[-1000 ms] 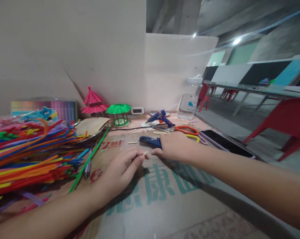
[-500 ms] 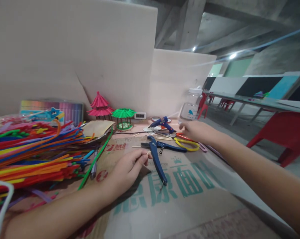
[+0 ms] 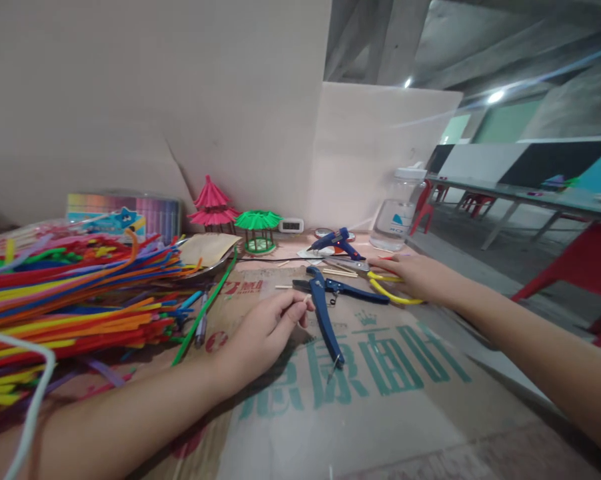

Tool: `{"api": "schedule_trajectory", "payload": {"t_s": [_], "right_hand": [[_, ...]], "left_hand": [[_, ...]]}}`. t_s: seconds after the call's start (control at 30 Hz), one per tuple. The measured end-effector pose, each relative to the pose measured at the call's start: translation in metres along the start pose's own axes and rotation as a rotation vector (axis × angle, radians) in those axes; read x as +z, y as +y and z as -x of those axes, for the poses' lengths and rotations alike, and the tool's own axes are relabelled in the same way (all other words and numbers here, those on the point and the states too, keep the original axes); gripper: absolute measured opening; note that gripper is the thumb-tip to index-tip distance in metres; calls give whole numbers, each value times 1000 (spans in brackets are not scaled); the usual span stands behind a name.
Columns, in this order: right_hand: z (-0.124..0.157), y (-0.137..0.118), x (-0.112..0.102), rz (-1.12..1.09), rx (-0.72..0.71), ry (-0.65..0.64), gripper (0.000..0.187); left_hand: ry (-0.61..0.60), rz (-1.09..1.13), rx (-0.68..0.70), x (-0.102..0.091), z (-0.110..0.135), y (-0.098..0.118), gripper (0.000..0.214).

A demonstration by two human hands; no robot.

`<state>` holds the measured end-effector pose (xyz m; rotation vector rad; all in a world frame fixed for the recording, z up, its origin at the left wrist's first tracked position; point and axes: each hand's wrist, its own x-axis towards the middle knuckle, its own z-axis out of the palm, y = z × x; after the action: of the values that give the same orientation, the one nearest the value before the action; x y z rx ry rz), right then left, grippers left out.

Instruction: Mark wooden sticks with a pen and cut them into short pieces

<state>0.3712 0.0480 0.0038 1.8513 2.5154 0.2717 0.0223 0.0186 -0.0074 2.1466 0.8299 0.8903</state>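
Note:
My left hand (image 3: 268, 333) is closed in a pinch, a small pale stick (image 3: 307, 301) showing at its fingertips. Just to its right lie blue-handled cutting pliers (image 3: 325, 320), handles spread apart on the cardboard. A thin wooden stick (image 3: 283, 287) lies by the pliers' jaws. My right hand (image 3: 425, 277) hovers low or rests at the yellow-handled scissors (image 3: 395, 297), fingers stretched out to the left; whether it touches them is unclear. Behind the pliers are several short wooden sticks (image 3: 341, 272) and a blue glue gun (image 3: 338, 243).
Bundles of coloured pipe cleaners (image 3: 80, 287) fill the left side. At the back stand a pink-roofed model (image 3: 213, 207), a green-roofed model (image 3: 259, 230), a small digital clock (image 3: 291, 225), a marker set (image 3: 125, 213) and a clear bottle (image 3: 398, 210). Printed cardboard (image 3: 405, 413) covers the table.
My right hand has come down from behind the scissors toward their yellow handles, its fingers now straighter. My left hand keeps its pinch beside the pliers. The view has turned slightly left.

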Motion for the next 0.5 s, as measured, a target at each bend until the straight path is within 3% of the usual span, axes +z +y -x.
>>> {"api": "schedule_trajectory", "payload": {"t_s": [0.13,0.2,0.27,0.37,0.5], "right_hand": [[10,2,2,41,23,165,57],[12,-7,-2,-43,11,281,62],[15,-26,-10,-202,11,390,55],[21,-64,-22,-427,70,426,38],[33,-104,-25,-476,12,326,48]], "left_hand": [[-6,20,-4,0,1,3,27],[4,25,-5,0,1,4,26],[22,27,-3,0,1,4,24],[65,25,12,1,2,4,23],[114,19,51,0,2,5,22]]}}
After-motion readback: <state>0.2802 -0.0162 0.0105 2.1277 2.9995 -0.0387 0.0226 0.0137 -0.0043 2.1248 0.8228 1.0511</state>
